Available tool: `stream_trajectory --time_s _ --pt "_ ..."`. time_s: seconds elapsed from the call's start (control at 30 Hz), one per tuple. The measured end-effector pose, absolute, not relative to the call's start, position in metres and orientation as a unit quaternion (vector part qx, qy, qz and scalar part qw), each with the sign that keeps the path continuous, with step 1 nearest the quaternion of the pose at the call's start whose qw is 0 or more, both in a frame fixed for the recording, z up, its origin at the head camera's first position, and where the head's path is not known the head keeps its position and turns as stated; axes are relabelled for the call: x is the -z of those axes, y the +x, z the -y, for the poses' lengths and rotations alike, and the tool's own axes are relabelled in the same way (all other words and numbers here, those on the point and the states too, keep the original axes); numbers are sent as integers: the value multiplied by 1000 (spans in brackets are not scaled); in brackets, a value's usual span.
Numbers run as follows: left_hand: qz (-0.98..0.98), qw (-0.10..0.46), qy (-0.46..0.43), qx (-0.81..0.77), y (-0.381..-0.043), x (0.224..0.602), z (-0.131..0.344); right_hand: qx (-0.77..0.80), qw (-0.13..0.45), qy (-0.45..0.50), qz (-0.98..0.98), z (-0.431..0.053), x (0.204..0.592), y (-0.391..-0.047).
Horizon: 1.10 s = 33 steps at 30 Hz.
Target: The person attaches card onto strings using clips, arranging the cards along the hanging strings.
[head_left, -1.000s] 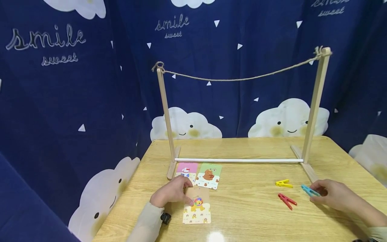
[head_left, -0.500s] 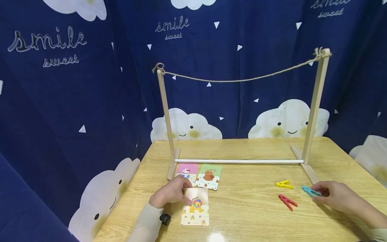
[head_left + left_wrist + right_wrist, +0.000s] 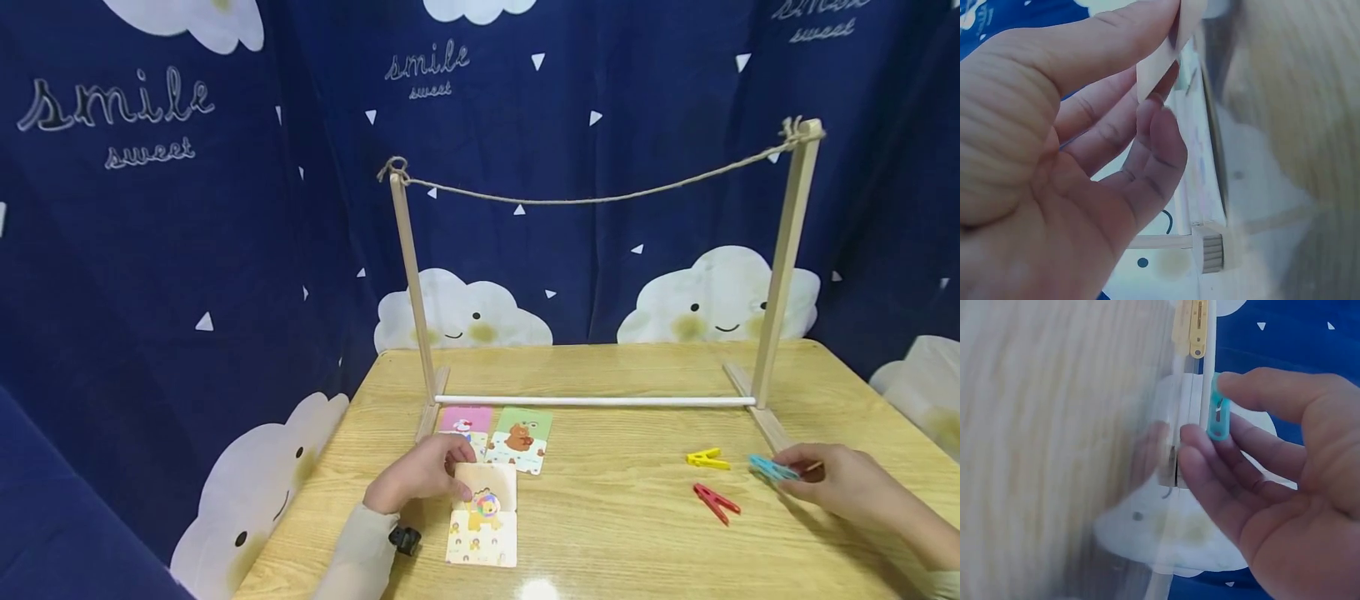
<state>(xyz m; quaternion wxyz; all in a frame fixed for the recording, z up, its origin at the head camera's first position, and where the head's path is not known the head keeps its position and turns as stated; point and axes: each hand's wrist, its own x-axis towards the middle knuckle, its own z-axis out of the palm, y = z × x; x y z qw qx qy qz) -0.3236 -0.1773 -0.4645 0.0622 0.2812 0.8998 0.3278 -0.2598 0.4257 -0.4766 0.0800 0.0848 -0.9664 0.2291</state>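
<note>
My left hand (image 3: pixel 416 475) pinches the upper left edge of a lion picture card (image 3: pixel 486 542) between thumb and fingers. In the left wrist view the card (image 3: pixel 1159 65) stands edge-up between them, apparently raised off the table at that end. Just behind lie a pink card (image 3: pixel 468 419), partly covered by the hand, and a green bear card (image 3: pixel 517 440). Over on the right, my right hand (image 3: pixel 851 483) holds a light blue clothespin (image 3: pixel 770 468) between thumb and fingertips. A yellow clothespin (image 3: pixel 707 459) and a red clothespin (image 3: pixel 716 503) lie to its left.
A wooden frame stands across the table (image 3: pixel 615 517), with a left post (image 3: pixel 414 292), a right post (image 3: pixel 786 267) and a white bar (image 3: pixel 592 402) low between them. A slack string (image 3: pixel 570 202) hangs between the post tops. A dark blue cloud-print curtain (image 3: pixel 480 125) surrounds the table.
The lion card has shifted slightly left and toward me, its top end now tilted up in my left hand. The right hand keeps its hold on the blue clothespin, almost unmoved.
</note>
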Motion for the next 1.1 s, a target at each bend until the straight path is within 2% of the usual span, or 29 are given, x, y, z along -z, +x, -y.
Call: stream_trajectory --time_s 0.4,0.8,1.1 --pt "-866 77 312 -383 -331 448 185 -255 80 78 961 -418 465 -261" --pt "-854 78 310 -410 -334 432 184 -275 155 78 946 -406 448 -263" --pt "-842 81 308 -435 -342 406 181 -289 174 74 939 -394 421 -272"
